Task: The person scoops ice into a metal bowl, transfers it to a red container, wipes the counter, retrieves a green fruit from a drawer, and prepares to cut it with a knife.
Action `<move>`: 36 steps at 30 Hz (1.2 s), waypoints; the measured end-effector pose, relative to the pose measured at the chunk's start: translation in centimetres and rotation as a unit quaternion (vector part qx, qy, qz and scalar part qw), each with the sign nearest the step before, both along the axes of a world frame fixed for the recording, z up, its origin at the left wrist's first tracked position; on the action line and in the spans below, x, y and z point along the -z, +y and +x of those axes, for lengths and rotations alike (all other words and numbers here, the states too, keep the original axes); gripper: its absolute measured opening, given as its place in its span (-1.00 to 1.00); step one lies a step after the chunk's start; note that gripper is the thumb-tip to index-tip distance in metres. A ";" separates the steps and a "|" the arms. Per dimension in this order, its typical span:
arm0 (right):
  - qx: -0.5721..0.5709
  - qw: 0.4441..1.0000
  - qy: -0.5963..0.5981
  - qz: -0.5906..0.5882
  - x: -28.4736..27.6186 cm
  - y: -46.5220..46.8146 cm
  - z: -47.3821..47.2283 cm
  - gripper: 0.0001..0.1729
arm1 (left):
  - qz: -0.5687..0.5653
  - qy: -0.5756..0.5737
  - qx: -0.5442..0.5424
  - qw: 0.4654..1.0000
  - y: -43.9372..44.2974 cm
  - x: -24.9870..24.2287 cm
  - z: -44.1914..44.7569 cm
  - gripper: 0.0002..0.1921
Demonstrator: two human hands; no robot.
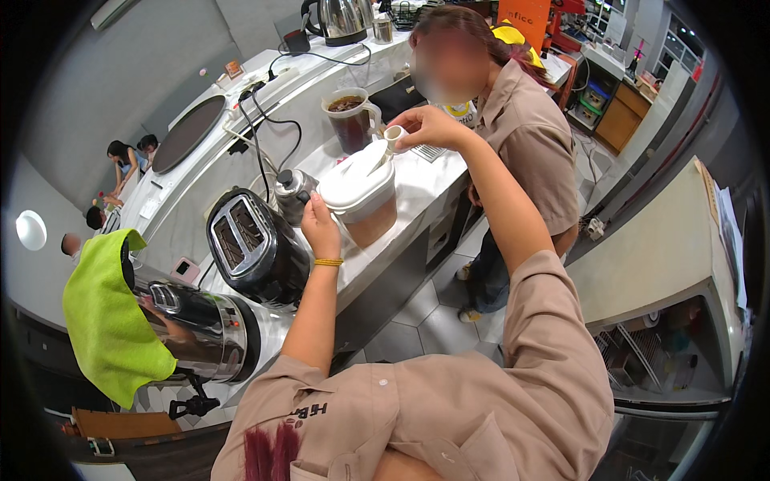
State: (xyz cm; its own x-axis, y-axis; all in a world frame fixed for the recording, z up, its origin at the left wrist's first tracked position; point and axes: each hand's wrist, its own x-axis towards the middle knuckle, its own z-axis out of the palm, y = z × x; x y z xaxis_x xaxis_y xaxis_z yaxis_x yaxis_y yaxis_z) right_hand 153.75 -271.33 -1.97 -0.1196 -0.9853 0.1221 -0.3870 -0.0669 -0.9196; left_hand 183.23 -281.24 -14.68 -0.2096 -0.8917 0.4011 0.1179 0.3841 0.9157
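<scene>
A clear plastic container [368, 225] with brownish contents stands near the counter's front edge under a white lid [351, 180], whose flap looks raised. My left hand [320, 225] rests against the near left side of the lid and container; its grip is partly hidden. Beyond the container, my right hand [428, 129] holds a small white cup [394, 137] between thumb and fingers, close to the lid's far corner. Just behind stands a clear pitcher [352, 120] of dark liquid.
A black toaster [255, 246] and a steel kettle [293, 195] stand left of the container. A steel urn [192, 324] under a green cloth [114, 324] is nearer. A person [529, 138] stands at the right by the counter. Black cords [295, 123] cross behind.
</scene>
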 end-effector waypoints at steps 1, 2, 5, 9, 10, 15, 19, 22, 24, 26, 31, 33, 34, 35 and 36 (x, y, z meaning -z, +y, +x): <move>0.014 0.998 -0.058 0.013 0.6 0.1 -0.2 -0.43 | 0.008 -0.004 -0.001 1.000 0.0 0.0 0.1 -0.48; 0.000 0.995 -0.095 -0.013 1.2 0.4 -0.2 -0.42 | 0.015 -0.008 -0.002 1.000 0.0 -0.1 0.1 -0.49; 0.004 0.987 -0.149 -0.062 3.0 1.4 0.1 -0.41 | 0.016 -0.030 -0.006 0.999 0.0 -0.2 0.4 -0.49; 0.028 0.991 -0.084 -0.096 3.6 2.3 0.6 -0.45 | 0.025 -0.024 0.001 0.999 0.0 -0.4 0.3 -0.49; 0.036 0.994 -0.055 -0.092 3.4 2.4 0.6 -0.46 | 0.008 -0.012 -0.001 1.000 0.1 -0.4 0.3 -0.49; 0.046 0.983 0.132 -0.118 1.1 1.5 1.8 -0.43 | -0.042 0.015 -0.013 0.999 0.3 -0.4 0.0 -0.48; 0.045 0.960 0.261 -0.086 -1.2 0.3 3.4 -0.46 | -0.007 0.014 0.002 1.000 0.1 -0.2 0.1 -0.49; 0.030 0.933 0.353 -0.069 -2.4 -0.5 4.3 -0.48 | -0.006 0.012 -0.002 1.000 -0.1 0.0 0.2 -0.49; 0.013 0.901 0.426 -0.087 -3.2 -1.0 4.6 -0.48 | -0.013 0.007 -0.011 1.000 -0.2 0.1 0.2 -0.49; -0.008 0.883 0.460 -0.088 -3.8 -1.4 4.8 -0.47 | -0.012 0.014 -0.016 1.000 -0.2 0.1 0.2 -0.51; -0.027 0.896 0.442 -0.020 -4.7 -2.0 5.0 -0.44 | 0.008 0.039 -0.016 0.999 0.2 -0.2 0.3 -0.52; -0.029 0.889 0.455 -0.045 -4.8 -2.0 5.1 -0.42 | 0.014 0.049 -0.015 0.999 0.4 -0.4 0.5 -0.53; -0.026 0.892 0.450 -0.044 -4.8 -2.0 5.2 -0.42 | 0.011 0.048 -0.014 0.999 0.4 -0.4 0.5 -0.53; -0.025 0.892 0.450 -0.042 -4.8 -2.0 5.3 -0.42 | 0.009 0.048 -0.013 0.999 0.5 -0.5 0.6 -0.52; -0.026 0.891 0.452 -0.043 -4.8 -2.1 5.4 -0.42 | 0.008 0.051 -0.012 0.999 0.5 -0.5 0.7 -0.52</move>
State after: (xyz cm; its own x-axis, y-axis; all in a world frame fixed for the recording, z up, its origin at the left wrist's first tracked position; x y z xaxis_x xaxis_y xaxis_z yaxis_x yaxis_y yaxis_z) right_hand 159.16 -273.39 2.88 0.1114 -0.9690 0.2204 -0.9608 -0.1617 -0.2254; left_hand 183.90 -280.74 -14.19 -0.1467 -0.9023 0.4054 0.2008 0.3741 0.9054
